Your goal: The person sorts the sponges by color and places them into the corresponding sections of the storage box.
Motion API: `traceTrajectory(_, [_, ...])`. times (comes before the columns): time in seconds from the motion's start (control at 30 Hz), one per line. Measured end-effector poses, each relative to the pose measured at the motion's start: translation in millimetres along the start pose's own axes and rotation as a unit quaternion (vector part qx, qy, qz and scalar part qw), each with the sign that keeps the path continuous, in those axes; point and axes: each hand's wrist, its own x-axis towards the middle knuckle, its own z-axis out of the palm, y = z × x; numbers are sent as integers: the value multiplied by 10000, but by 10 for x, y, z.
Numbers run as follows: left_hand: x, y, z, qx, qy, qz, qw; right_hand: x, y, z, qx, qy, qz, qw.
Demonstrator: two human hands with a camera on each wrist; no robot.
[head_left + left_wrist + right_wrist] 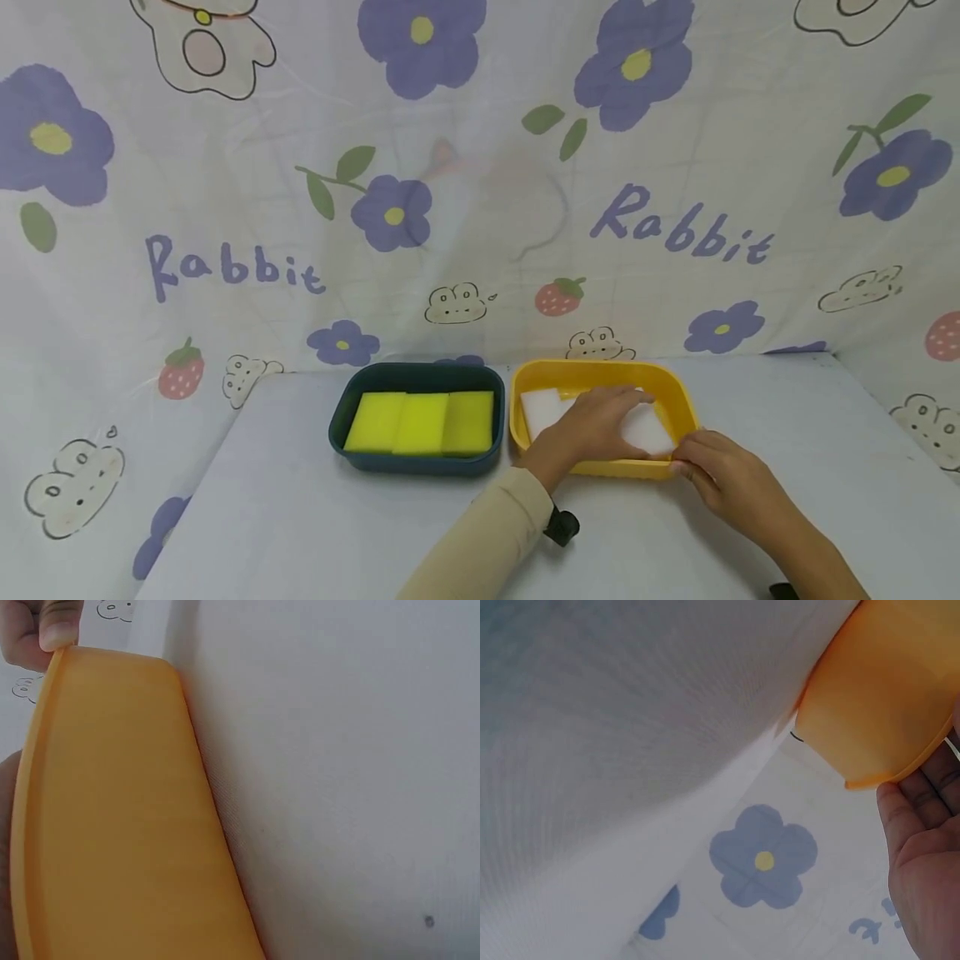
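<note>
A yellow plastic container (622,469) holds white sponge blocks, one (542,410) at its left and another (647,429) at its right. My left hand (592,425) reaches over the front rim, thumb and fingers spread around the right-hand white block; its palm hides the middle of the container. At the front right corner my right hand (723,471) pinches the container's rim between thumb and fingers. The left wrist view shows the container's outer wall (127,795), with the right thumb on its rim. In the right wrist view, the right hand's fingers (919,802) lie against the rim.
Left of the yellow container stands a dark green container (416,465) with three yellow sponge blocks (422,423) side by side. Both rest on a white table (300,533), close to the patterned cloth (480,225) behind.
</note>
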Motion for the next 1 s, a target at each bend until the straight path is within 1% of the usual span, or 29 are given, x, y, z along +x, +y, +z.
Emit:
traceTrajectory(0.07, [0,-11,1,134,-82,45,9999,-6,3,6,35,58,-89,9999])
traceTrajectory(0.2, [0,-31,19,181,-274,137,9994,-16,1,13,103,121,-195,9997])
traceTrajectory(0.33, [14,-47,35,123,-561,30,9983,-13,-6,3,66,82,-144,9998])
traceTrajectory(0.43, [27,-59,33,62,-678,-3,9977,-9,-11,-13,38,56,-99,9999])
traceTrajectory(0.53, [27,-91,18,-129,-668,-36,9977,-6,-8,-21,59,72,-101,9999])
traceTrajectory(0.73, [-36,-168,-58,-581,-371,-7,9976,-14,12,-28,95,128,-185,9997])
traceTrajectory(0.87, [-146,-212,-131,-660,-341,-58,9972,-22,31,-32,117,172,-220,9995])
traceTrajectory(1.0, [-313,-248,-231,-595,-431,-198,9971,-23,39,-30,93,146,-205,9996])
